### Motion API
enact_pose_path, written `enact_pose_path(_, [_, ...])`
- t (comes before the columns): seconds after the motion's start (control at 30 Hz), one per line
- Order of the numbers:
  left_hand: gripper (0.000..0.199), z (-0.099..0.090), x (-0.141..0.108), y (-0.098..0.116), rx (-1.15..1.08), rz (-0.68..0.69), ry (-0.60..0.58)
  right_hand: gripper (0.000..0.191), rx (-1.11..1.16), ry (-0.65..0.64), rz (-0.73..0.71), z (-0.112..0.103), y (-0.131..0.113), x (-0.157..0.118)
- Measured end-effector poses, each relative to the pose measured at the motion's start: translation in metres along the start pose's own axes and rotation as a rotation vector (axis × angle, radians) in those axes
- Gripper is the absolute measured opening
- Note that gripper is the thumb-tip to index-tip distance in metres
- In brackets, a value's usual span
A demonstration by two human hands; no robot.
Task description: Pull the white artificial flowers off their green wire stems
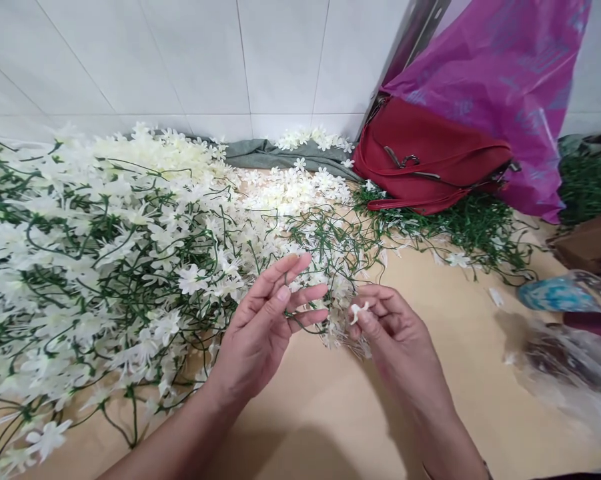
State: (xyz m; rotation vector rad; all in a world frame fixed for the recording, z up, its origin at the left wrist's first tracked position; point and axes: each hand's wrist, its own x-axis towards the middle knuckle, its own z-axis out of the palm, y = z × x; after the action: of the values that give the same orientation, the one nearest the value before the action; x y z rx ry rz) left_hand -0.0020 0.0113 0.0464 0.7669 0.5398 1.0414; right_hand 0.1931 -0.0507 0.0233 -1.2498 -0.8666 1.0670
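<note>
My left hand (263, 323) is raised over the table, palm up, with a thin green stem (307, 328) running between its thumb and fingers. To its right, my right hand (393, 333) pinches a small white flower piece (359, 312) between thumb and fingertips. The hands are apart. A large heap of white artificial flowers on green stems (145, 267) lies to the left. Behind my hands are loose green stems (330, 233) and a pile of loose white blossoms (290, 190).
A red bag (430, 153) and a purple plastic bag (505, 80) stand at the back right against the tiled wall (280, 60). At the right are a blue-and-white cup (560, 293), clear plastic wrapping (575, 373) and a brown box (590, 243).
</note>
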Motion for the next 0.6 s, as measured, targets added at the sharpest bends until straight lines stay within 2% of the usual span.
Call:
enact_pose_path(0.1, [0.03,-0.002,0.001,-0.001,-0.013,-0.027,0.025,0.045,-0.009,-0.225,0.128,0.006,-0.006,-0.002])
enact_pose_path(0.2, [0.031,-0.002,0.001,-0.004,-0.027,-0.022,0.028,0.042,0.002,-0.392,0.188,0.015,-0.008,-0.005])
enact_pose_path(0.3, [0.029,-0.002,0.001,-0.007,0.003,-0.017,0.009,0.02,-0.001,-0.356,0.165,0.021,-0.006,-0.008])
enact_pose_path(0.37, [0.028,-0.002,0.0,-0.008,0.064,0.002,-0.027,0.018,0.018,-0.292,0.137,0.02,-0.005,-0.008])
enact_pose_path(0.43, [0.027,-0.003,-0.001,-0.008,0.249,0.055,-0.03,0.021,0.046,-0.25,0.104,0.017,-0.005,-0.008])
enact_pose_path(0.5, [0.027,-0.003,-0.005,-0.005,0.59,0.22,0.051,0.02,0.053,-0.225,0.081,0.014,-0.005,-0.006])
enact_pose_path(0.6, [0.032,-0.003,-0.011,0.0,1.087,0.651,0.198,0.018,0.006,-0.186,0.074,0.011,-0.007,-0.005])
